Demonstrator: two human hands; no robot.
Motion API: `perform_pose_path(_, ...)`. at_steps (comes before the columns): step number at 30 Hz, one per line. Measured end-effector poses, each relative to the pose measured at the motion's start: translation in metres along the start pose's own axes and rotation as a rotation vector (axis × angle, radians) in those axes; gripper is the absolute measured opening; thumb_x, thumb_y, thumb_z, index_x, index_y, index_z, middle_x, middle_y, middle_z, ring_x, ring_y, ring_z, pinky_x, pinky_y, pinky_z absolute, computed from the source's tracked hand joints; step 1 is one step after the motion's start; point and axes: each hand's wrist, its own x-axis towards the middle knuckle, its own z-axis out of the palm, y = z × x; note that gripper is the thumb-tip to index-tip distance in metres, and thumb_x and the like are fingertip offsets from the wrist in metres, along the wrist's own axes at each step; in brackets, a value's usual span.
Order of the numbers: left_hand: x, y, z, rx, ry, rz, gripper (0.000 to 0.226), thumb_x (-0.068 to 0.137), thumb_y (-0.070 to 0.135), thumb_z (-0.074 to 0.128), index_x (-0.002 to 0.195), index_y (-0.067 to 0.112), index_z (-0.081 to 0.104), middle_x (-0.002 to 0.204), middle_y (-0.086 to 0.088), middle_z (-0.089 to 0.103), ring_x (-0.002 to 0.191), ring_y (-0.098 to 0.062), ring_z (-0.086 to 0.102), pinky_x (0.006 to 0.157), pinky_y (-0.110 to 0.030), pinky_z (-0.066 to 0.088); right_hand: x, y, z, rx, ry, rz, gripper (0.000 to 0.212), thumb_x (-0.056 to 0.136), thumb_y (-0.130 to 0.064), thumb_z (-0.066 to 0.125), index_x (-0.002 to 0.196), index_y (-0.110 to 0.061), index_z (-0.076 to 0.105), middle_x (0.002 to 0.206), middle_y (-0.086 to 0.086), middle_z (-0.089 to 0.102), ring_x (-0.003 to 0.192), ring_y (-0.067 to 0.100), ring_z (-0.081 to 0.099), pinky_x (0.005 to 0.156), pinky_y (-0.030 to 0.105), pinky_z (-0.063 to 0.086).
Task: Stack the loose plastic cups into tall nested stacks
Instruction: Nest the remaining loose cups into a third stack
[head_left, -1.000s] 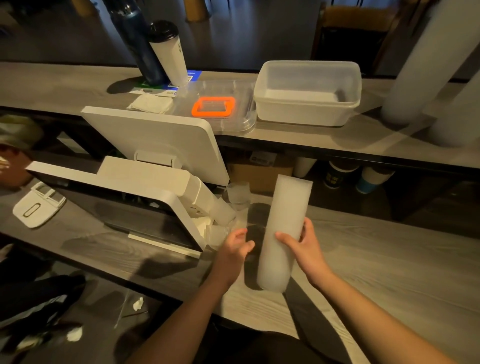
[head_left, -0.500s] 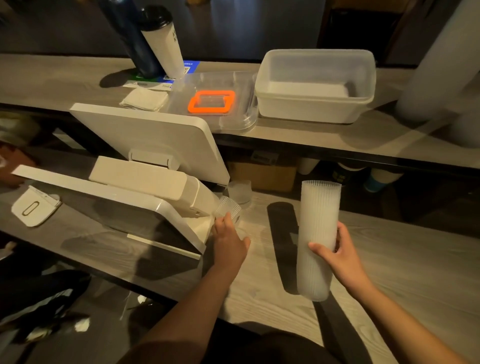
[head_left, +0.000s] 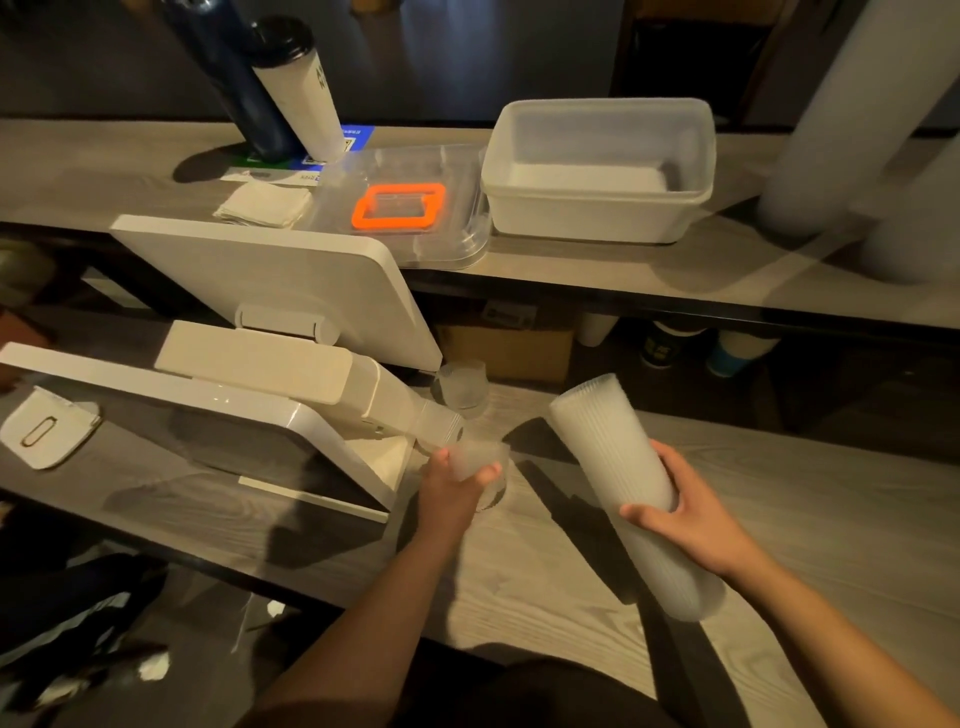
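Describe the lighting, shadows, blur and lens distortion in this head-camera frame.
Head view: dim, warm light; hard dark shadows on the lower counter beside the nested cup stack and under the left hand. The clear cup it grips is smeared and hard to outline. Wide-angle bending curves the upper shelf and leans the white columns.

A grey wooden counter (head_left: 810, 499) bears a white terminal (head_left: 249, 415) and perhaps a loose cup (head_left: 461, 385).

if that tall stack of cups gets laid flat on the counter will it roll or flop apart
The nested cup stack is a long, slightly tapered cylinder, so on the counter it would probably roll, likely in a curve. It holds straight while the right hand grips it only mid-length, so it seems fairly stiff. Thin translucent plastic suggests it is light.
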Motion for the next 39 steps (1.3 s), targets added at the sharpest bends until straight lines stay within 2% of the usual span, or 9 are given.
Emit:
perform_pose_path(3, 0.0, 0.009, -0.004, -0.304, -0.02, -0.063, 0.069, 0.071, 0.046, 0.079, 0.129, 0.019, 0.052, 0.128, -0.007, 0.056, 0.108, -0.024, 0.058, 0.071, -0.03, 0.045, -0.007, 0.0, -0.001, -0.044, -0.077, 0.005, 0.084, 0.054, -0.07, 0.069, 0.127, -0.056, 0.031, 0.125, -0.028, 0.045, 0.11, -0.001, 0.051, 0.079, 0.016, 0.043)
perform_pose_path(7, -0.002, 0.019, -0.011, -0.682, -0.138, -0.171, 0.073, 0.067, 0.031, 0.083, 0.133, 0.018, 0.055, 0.128, -0.015, 0.061, 0.114, -0.03, 0.062, 0.087, -0.037, 0.055, -0.016, 0.001, 0.004, -0.099, -0.175, 0.007, 0.084, 0.054, -0.07, 0.068, 0.128, -0.053, 0.031, 0.125, -0.023, 0.048, 0.11, 0.002, 0.053, 0.082, 0.017, 0.046)
perform_pose_path(10, -0.009, 0.022, -0.016, -0.775, -0.275, -0.175, 0.062, 0.077, 0.028, 0.077, 0.134, 0.019, 0.056, 0.128, -0.014, 0.064, 0.118, -0.029, 0.062, 0.102, -0.042, 0.051, -0.019, 0.001, 0.01, -0.157, -0.239, -0.018, 0.082, 0.06, -0.068, 0.072, 0.128, -0.058, 0.029, 0.127, -0.023, 0.049, 0.112, 0.002, 0.054, 0.086, 0.021, 0.05)
perform_pose_path(18, -0.016, 0.017, -0.027, -0.608, -0.428, -0.1, 0.059, 0.079, 0.035, 0.074, 0.134, 0.021, 0.058, 0.124, -0.006, 0.069, 0.121, -0.023, 0.062, 0.113, -0.049, 0.039, -0.017, -0.006, 0.022, -0.224, -0.276, -0.078, 0.079, 0.065, -0.061, 0.075, 0.131, -0.055, 0.032, 0.125, -0.022, 0.052, 0.114, 0.001, 0.053, 0.095, 0.029, 0.053)
perform_pose_path(26, -0.022, 0.02, -0.032, -0.698, -0.448, -0.124, 0.049, 0.089, 0.036, 0.067, 0.134, 0.021, 0.055, 0.123, -0.006, 0.07, 0.12, -0.023, 0.063, 0.114, -0.049, 0.037, -0.01, -0.006, 0.03, -0.205, -0.297, -0.064, 0.075, 0.075, -0.043, 0.081, 0.131, -0.053, 0.032, 0.126, -0.021, 0.051, 0.113, -0.001, 0.053, 0.091, 0.019, 0.051)
perform_pose_path(28, -0.021, 0.019, -0.032, -0.657, -0.445, -0.119, 0.06, 0.085, 0.043, 0.071, 0.138, 0.023, 0.052, 0.126, -0.004, 0.069, 0.122, -0.022, 0.062, 0.114, -0.05, 0.035, -0.008, -0.007, 0.032, -0.211, -0.318, -0.057, 0.076, 0.073, -0.049, 0.08, 0.132, -0.052, 0.033, 0.126, -0.021, 0.052, 0.113, -0.001, 0.053, 0.091, 0.02, 0.051)
perform_pose_path(32, -0.02, 0.021, -0.034, -0.598, -0.401, -0.071, 0.098, 0.055, 0.054, 0.089, 0.14, 0.025, 0.053, 0.129, -0.003, 0.066, 0.124, -0.022, 0.06, 0.113, -0.051, 0.038, -0.005, -0.01, 0.033, -0.202, -0.271, -0.053, 0.078, 0.074, -0.049, 0.079, 0.136, -0.049, 0.032, 0.125, -0.023, 0.051, 0.112, 0.001, 0.054, 0.085, 0.017, 0.051)
perform_pose_path(36, -0.018, 0.025, -0.035, -0.565, -0.354, -0.044, 0.065, 0.073, 0.038, 0.076, 0.133, 0.019, 0.058, 0.12, -0.005, 0.071, 0.116, -0.023, 0.065, 0.108, -0.048, 0.045, -0.004, -0.011, 0.032, -0.212, -0.267, -0.062, 0.087, 0.065, -0.06, 0.075, 0.139, -0.046, 0.033, 0.125, -0.022, 0.051, 0.113, 0.0, 0.053, 0.086, 0.019, 0.051)
perform_pose_path(39, -0.019, 0.031, -0.036, -0.48, -0.279, -0.001, 0.044, 0.081, 0.03, 0.068, 0.123, 0.022, 0.064, 0.114, -0.002, 0.073, 0.111, -0.021, 0.066, 0.103, -0.045, 0.05, -0.003, -0.011, 0.03, -0.252, -0.269, -0.067, 0.083, 0.07, -0.053, 0.078, 0.138, -0.048, 0.03, 0.126, -0.023, 0.05, 0.113, 0.002, 0.053, 0.088, 0.02, 0.052)
